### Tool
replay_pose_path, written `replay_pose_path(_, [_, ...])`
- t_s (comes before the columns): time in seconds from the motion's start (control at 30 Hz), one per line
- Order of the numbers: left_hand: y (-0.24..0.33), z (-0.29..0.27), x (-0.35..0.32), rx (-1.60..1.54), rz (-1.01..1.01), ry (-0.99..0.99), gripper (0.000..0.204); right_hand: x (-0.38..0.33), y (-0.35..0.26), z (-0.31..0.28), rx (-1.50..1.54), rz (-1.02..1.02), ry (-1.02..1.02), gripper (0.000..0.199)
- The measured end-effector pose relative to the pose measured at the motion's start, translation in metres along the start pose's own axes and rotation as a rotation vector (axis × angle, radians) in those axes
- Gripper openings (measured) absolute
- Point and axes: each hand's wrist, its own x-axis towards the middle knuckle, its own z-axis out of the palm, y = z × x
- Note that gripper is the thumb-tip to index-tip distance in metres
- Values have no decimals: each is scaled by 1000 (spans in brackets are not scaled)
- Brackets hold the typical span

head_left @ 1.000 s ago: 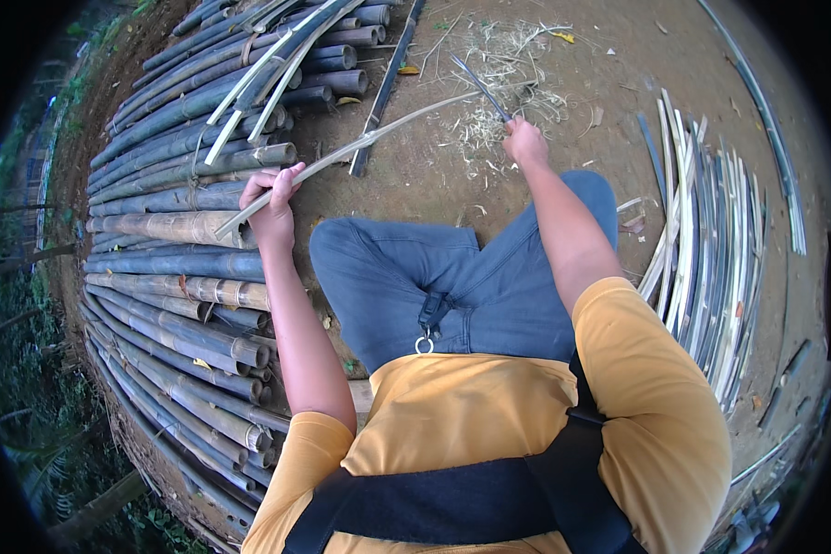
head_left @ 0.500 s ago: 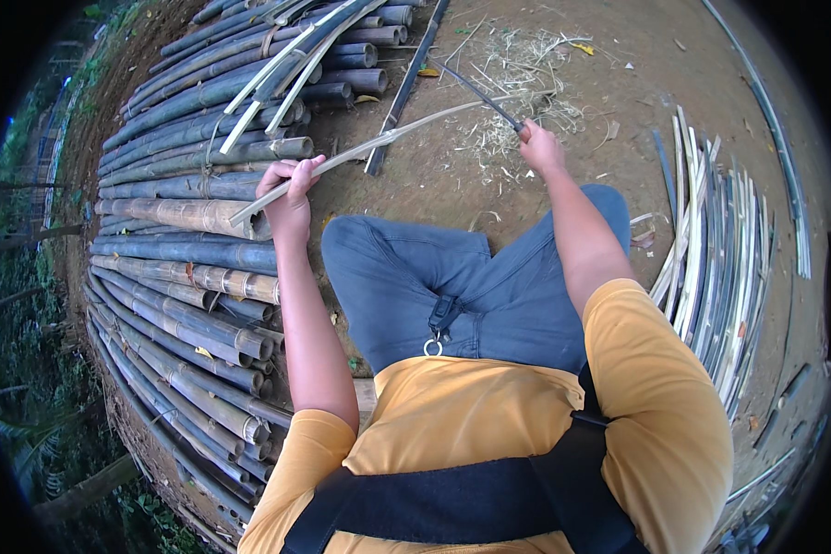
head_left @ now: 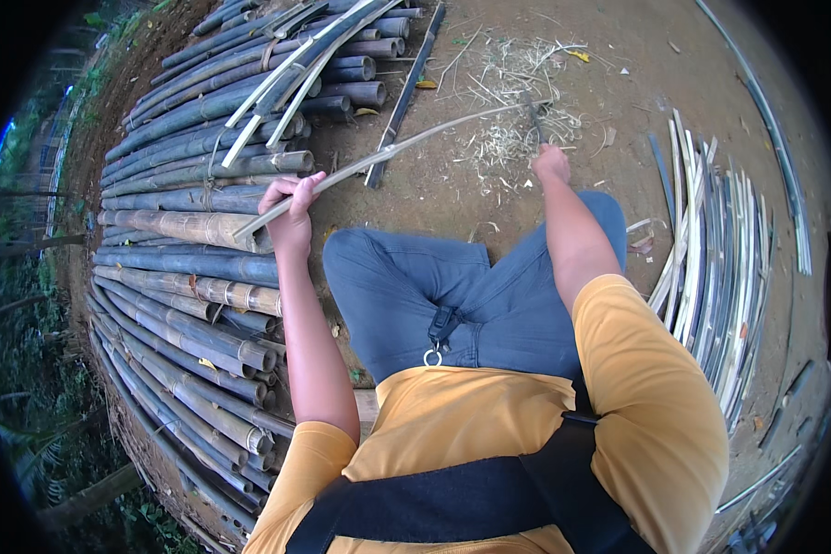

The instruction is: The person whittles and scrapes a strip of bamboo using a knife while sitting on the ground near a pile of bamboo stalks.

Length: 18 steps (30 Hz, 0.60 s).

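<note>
My left hand (head_left: 293, 208) is wrapped round a long, pale bamboo strip (head_left: 388, 155) near its close end. From there the strip runs up and right in a gentle bend, its far end over a heap of thin shavings (head_left: 512, 111). My right hand (head_left: 552, 163) grips the handle of a knife (head_left: 534, 118), whose dark blade points away from me. The blade lies across the strip's far end, apparently touching it. The handle is mostly hidden by my fingers.
Bamboo poles (head_left: 189, 268) are stacked along my left, with split lengths (head_left: 291, 78) resting on top. A bundle of bamboo strips (head_left: 716, 268) lies at my right. Ahead, a dark split piece (head_left: 411, 88) lies on the dirt ground (head_left: 619, 37). A long pole (head_left: 771, 125) curves along the far right.
My right hand has shifted slightly right and nearer me. The knife has swung from pointing up-left to nearly straight ahead, its blade now at the strip's far end. My left hand keeps its hold.
</note>
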Motion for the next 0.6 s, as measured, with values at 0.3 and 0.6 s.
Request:
replay_pose_path(0.3, [23,28,3,22,-61,85,19,-31,-22,-23,83,-8,44,31])
replay_pose_path(0.6, [39,45,15,-208,153,-148,33,-85,-49,-67,2,-281,-32,24])
